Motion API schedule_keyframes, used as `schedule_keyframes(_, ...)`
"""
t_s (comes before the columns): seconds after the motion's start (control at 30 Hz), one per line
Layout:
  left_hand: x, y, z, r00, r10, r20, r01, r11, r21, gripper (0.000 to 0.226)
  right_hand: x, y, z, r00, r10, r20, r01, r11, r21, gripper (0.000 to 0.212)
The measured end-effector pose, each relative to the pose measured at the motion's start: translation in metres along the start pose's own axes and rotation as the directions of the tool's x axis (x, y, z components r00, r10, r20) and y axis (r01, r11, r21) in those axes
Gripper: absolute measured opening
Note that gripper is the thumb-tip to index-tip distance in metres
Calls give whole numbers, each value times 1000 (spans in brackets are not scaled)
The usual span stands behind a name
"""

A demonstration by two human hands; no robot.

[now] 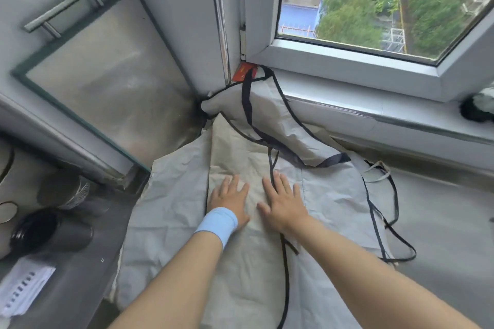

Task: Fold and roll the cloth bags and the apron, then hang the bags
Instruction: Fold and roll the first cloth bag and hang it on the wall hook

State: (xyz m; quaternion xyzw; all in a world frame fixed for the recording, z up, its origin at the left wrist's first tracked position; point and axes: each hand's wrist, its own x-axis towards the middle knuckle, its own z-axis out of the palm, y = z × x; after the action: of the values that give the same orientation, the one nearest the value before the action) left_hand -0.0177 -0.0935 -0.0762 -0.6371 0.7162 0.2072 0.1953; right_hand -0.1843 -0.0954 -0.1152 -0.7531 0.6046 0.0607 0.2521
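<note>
Here left hand (229, 200) | right hand (284, 201) | both flat, spread on apron (165, 211) | hem cut off

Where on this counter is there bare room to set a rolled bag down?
Bare counter lies right of the cloth, between its dark straps and the window sill. The left side is crowded with dark containers and papers. Both hands, left hand and right hand, press flat on the cloth.

Apron's (165, 222) near end off-frame
</note>
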Motion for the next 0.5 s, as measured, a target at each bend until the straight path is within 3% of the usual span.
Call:
schedule_keyframes(0.1,-8,18,-4,999,1,-40,-4,998,-63,80,-14,17,-23,992,-76,-97,90,985,146,64)
schedule_keyframes(0.2,-17,51,-6,985,84,-149,-103,987,-127,67,-50,42,-31,961,17,-275,52,969,242,50)
schedule_keyframes(0.37,-30,133,-9,950,244,-193,-286,929,-234,45,-123,117,-35,894,182,-410,-104,973,207,29)
schedule_keyframes(0.5,-42,202,0,939,342,-37,-341,912,-230,39,-176,179,-32,948,194,-254,-221,972,-83,28)
